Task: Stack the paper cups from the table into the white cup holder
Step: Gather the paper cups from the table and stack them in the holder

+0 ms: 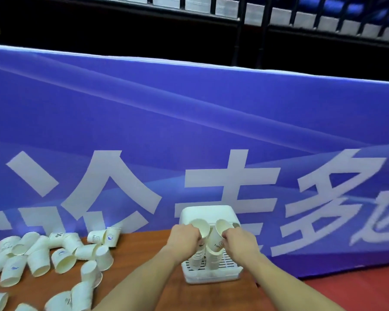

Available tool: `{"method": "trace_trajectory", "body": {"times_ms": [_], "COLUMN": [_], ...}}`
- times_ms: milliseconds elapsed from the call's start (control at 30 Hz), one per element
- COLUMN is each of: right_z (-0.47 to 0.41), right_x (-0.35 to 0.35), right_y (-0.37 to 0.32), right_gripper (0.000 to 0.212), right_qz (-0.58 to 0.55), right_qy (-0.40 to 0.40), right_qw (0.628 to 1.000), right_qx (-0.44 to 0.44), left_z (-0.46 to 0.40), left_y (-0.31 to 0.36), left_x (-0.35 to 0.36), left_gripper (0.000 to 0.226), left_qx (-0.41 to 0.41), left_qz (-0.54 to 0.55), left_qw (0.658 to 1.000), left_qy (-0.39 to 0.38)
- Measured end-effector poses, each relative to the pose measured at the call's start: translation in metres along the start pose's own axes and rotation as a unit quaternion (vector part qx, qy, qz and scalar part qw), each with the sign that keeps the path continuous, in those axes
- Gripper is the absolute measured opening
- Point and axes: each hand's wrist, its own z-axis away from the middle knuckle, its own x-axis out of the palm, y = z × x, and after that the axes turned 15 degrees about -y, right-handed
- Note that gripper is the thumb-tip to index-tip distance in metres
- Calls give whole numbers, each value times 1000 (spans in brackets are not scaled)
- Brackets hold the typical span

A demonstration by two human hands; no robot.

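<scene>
A white cup holder (pixel 211 276) stands on the wooden table (pixel 144 261), with a slotted base and a tall back. Two stacks of paper cups rise from its base. My left hand (pixel 184 240) grips the rim of a paper cup (pixel 201 227) on top of the left stack. On the right stack, my right hand (pixel 239 240) grips another cup (pixel 220 234), which is tilted with its mouth facing me. Several loose paper cups (pixel 61 260) lie scattered on the table to the left.
A blue banner (pixel 189 131) with large white characters stands upright right behind the table and the holder. A dark railing (pixel 238 30) and blue seats are beyond it. Red floor (pixel 357 286) shows at the lower right past the table's edge.
</scene>
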Motion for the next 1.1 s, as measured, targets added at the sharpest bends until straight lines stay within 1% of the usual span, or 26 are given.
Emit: {"method": "trace_trajectory", "body": {"times_ms": [100,167,267,300,433,533,700,867,1100], "right_z": [-9,-17,-30,-35,-48,-57,-70,-77,-78], "right_x": [3,9,15,17,29,41,51,61,77], "right_y": [11,19,33,37,51,56,62,73,83], "right_gripper": [15,18,14,17,18,18,19,21,25], "right_qz": [-8,3,19,24,-1,-16,-3,5,21], "right_qy": [-12,-23,-18,-19,-29,-31,-51,-52,-74], "right_qw": [999,998,996,995,992,992,992,993,993], "right_qx": [34,59,86,92,121,121,114,107,93], "left_z": [-25,-43,-69,-77,-91,-99,-115,-124,-139], "left_y": [9,14,19,20,28,33,41,48,51], "left_x": [2,7,17,22,42,55,74,81,100], "left_gripper": [36,38,42,42,41,35,29,27,26], "left_qx": [27,39,48,52,59,51,41,36,1], "left_qz": [-5,-1,20,20,23,34,44,45,54], "left_qw": [1000,999,998,997,996,995,992,989,987], "left_qy": [-14,-27,-40,-43,-63,-84,-113,-135,-153]}}
